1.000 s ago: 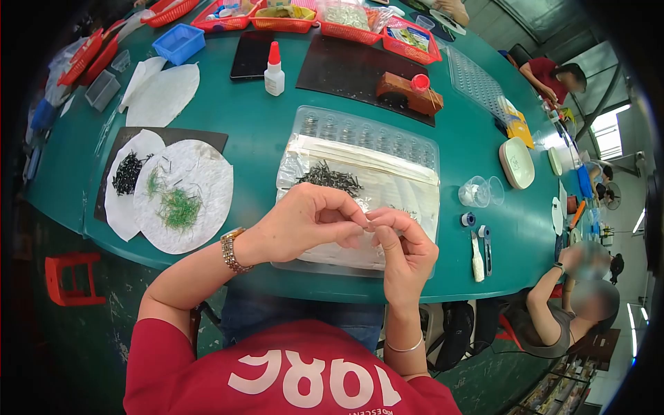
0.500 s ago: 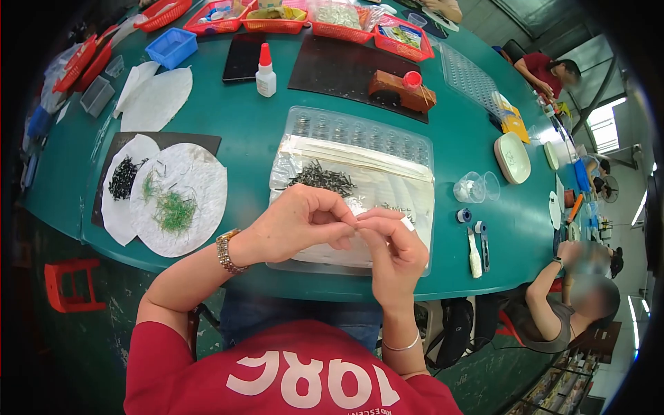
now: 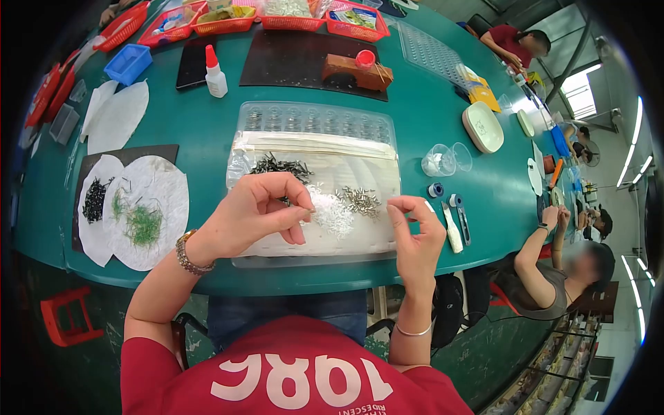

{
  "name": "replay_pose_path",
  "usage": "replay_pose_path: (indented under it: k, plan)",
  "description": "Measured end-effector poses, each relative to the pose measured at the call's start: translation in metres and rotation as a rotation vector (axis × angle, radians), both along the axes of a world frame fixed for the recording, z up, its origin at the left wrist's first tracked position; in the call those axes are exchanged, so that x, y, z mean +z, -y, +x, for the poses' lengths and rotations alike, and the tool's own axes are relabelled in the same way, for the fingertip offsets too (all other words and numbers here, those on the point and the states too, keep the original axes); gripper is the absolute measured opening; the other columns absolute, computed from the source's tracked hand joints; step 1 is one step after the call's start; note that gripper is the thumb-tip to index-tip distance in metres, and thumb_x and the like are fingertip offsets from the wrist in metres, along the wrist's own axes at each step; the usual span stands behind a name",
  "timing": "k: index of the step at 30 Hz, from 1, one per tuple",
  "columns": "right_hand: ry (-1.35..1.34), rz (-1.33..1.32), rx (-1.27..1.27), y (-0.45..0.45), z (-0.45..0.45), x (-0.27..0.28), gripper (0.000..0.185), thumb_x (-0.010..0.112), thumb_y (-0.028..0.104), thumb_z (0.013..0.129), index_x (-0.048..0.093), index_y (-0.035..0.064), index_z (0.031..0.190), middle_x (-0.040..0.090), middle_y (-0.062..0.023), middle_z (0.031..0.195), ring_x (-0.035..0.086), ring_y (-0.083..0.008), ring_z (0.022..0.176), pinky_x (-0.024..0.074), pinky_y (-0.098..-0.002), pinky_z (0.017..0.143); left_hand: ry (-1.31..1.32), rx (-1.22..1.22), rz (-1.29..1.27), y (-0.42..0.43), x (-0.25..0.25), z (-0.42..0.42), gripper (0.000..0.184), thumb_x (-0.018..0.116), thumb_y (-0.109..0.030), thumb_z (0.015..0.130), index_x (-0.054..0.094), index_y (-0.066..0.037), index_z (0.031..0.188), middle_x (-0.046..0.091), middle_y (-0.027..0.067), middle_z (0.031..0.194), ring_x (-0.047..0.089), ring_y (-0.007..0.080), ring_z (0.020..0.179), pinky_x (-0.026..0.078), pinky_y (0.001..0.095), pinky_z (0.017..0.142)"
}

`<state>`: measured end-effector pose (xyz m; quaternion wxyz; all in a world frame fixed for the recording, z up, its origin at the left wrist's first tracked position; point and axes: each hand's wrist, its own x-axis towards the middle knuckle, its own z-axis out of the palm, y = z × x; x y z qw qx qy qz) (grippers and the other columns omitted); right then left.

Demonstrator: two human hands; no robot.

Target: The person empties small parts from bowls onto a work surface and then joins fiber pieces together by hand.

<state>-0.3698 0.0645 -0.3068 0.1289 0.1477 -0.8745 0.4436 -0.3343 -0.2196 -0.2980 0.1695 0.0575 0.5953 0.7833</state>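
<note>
My left hand [image 3: 263,207] pinches something too small to make out, over the left part of a cloth-covered clear tray [image 3: 315,149]. My right hand [image 3: 416,235] is at the tray's right edge, thumb and forefinger apart, nothing visible between them. Between the hands lie a pile of small white pieces [image 3: 333,216] and a pile of small metallic pieces [image 3: 361,201]. Behind my left fingers is a heap of thin black pieces [image 3: 282,167]. Left of the tray, white round sheets [image 3: 169,190] hold green strands [image 3: 143,225] and black bits [image 3: 93,200].
Behind the tray stand a glue bottle [image 3: 216,81], a dark board [image 3: 290,59] and a brown block [image 3: 339,71]. Clear cups [image 3: 440,160], a cutter [image 3: 464,225] and a dish [image 3: 483,127] are on the right. Red baskets [image 3: 294,24] line the back. A person [image 3: 553,277] sits at right.
My hands have parted, the left moving left and the right moving right, uncovering the white and metallic piles. The whole view has shifted, so the table items appear further left.
</note>
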Motion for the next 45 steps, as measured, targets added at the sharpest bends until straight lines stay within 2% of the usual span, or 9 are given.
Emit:
replay_pose_path:
  k: [2,8,15,18,26,28,31,39,45]
  plan:
    - [0.113,0.033,-0.032,-0.007,0.003,-0.001,0.007,0.073,0.004,0.09,0.075,0.0031,0.097,0.073,-0.0133,0.095,0.068,-0.0263,0.088,0.0512,-0.0363,0.079,0.004,-0.004,0.001,-0.002,-0.003,0.0,0.01,0.067,0.0,0.098,0.068,0.005,0.107,0.072,0.0071,0.095,0.075,0.0136,0.082,0.063,0.0262,0.076]
    - [-0.01,0.258,0.019,-0.001,0.007,-0.004,0.007,0.074,0.005,0.089,0.07,0.0037,0.095,0.068,-0.0145,0.102,0.062,-0.0335,0.1,0.0496,-0.0431,0.084,0.06,0.045,-0.024,-0.004,-0.003,-0.003,0.008,0.068,0.001,0.097,0.068,0.005,0.104,0.073,0.0084,0.096,0.076,0.0142,0.086,0.063,0.0257,0.078]
    - [-0.058,0.331,0.043,0.0,0.007,-0.006,0.01,0.07,0.002,0.091,0.064,0.0029,0.099,0.067,-0.0144,0.105,0.061,-0.0354,0.097,0.0478,-0.0459,0.085,-0.015,0.05,-0.051,-0.004,-0.014,-0.001,0.005,0.066,0.001,0.098,0.067,0.002,0.103,0.073,0.0072,0.097,0.076,0.0146,0.089,0.063,0.026,0.079]
    - [-0.037,0.329,0.033,0.002,0.01,0.001,0.01,0.07,0.002,0.091,0.064,0.0035,0.099,0.066,-0.0157,0.107,0.061,-0.0361,0.097,0.0475,-0.0457,0.086,-0.066,0.048,-0.183,-0.004,-0.011,0.001,0.004,0.066,0.0,0.098,0.066,0.001,0.102,0.071,0.0048,0.097,0.075,0.0123,0.088,0.062,0.0252,0.08]
    - [-0.05,0.279,0.09,0.002,0.004,-0.008,0.01,0.072,0.004,0.089,0.067,0.0067,0.097,0.065,-0.0155,0.104,0.061,-0.0361,0.101,0.0472,-0.0472,0.086,-0.061,0.071,-0.195,-0.009,-0.01,0.003,0.005,0.065,0.002,0.096,0.065,0.001,0.101,0.068,0.0033,0.094,0.073,0.012,0.086,0.061,0.0266,0.078]
    - [-0.065,0.302,0.092,-0.003,0.003,-0.004,0.01,0.073,0.005,0.088,0.067,0.0073,0.096,0.066,-0.015,0.104,0.062,-0.0358,0.102,0.0477,-0.0462,0.087,-0.085,0.055,-0.286,-0.006,-0.008,0.002,0.004,0.064,0.003,0.097,0.063,0.002,0.101,0.067,0.0048,0.096,0.072,0.0125,0.086,0.061,0.0268,0.078]
    - [-0.108,0.295,0.138,-0.007,-0.002,-0.013,0.012,0.075,0.007,0.086,0.068,0.0083,0.095,0.068,-0.0125,0.104,0.063,-0.0356,0.102,0.0483,-0.0454,0.088,-0.124,0.118,-0.212,-0.008,-0.02,0.004,0.005,0.064,0.004,0.095,0.064,0.003,0.1,0.069,0.0046,0.091,0.074,0.0135,0.083,0.06,0.0259,0.075]
    - [-0.191,0.347,0.091,-0.007,0.001,-0.015,0.013,0.074,0.009,0.088,0.065,0.0089,0.097,0.066,-0.0093,0.107,0.061,-0.0293,0.104,0.0441,-0.0425,0.094,-0.085,0.136,-0.235,-0.013,-0.019,0.007,0.007,0.062,0.008,0.095,0.063,0.001,0.095,0.066,0.0027,0.085,0.07,0.0118,0.075,0.057,0.0246,0.069]
    - [-0.151,0.317,0.115,-0.007,0.004,-0.01,0.014,0.073,0.01,0.089,0.063,0.0093,0.099,0.062,-0.0084,0.104,0.059,-0.0286,0.101,0.0432,-0.0425,0.094,-0.092,0.125,-0.254,-0.014,-0.018,0.007,0.007,0.063,0.008,0.095,0.062,0.001,0.095,0.067,0.0034,0.084,0.07,0.0119,0.074,0.057,0.0246,0.069]
